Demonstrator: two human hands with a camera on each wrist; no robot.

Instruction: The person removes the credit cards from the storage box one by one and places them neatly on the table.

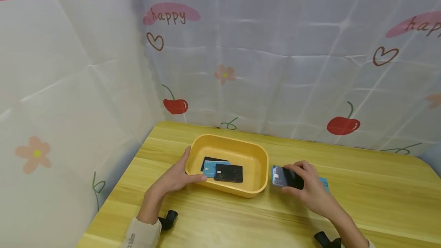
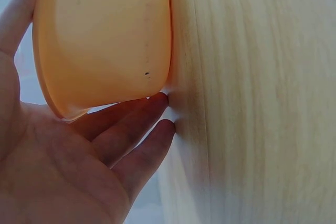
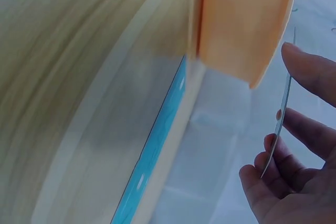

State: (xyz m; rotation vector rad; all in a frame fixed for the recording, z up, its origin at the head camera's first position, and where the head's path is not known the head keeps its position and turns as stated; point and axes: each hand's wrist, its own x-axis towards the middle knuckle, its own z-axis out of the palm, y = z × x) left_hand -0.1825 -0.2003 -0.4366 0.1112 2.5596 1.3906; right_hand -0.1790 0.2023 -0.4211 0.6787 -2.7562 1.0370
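We count one yellow basket [image 1: 237, 192] on the wooden tabletop [image 1: 241, 223], with three cards lying in it, partly overlapping: a black card [image 1: 202, 165] at the back, a light blue card [image 1: 208, 168] and, in front, a dark VIP card [image 1: 229, 173]. The left grip [image 1: 177, 177] holds the basket's left end, thumb over the near rim. Just right of the basket, the right grip [image 1: 311, 192] pinches one more VIP card [image 1: 282, 177] between thumb and fingers, raised off the wood. Near that grip we see blue card material [image 3: 152, 145] on the tabletop (one card or several, we cannot tell). Behind, a pale sheet [image 1: 268, 87] bears two "happy" prints (the right one cut off) and three outlined hearts [image 1: 155, 41].
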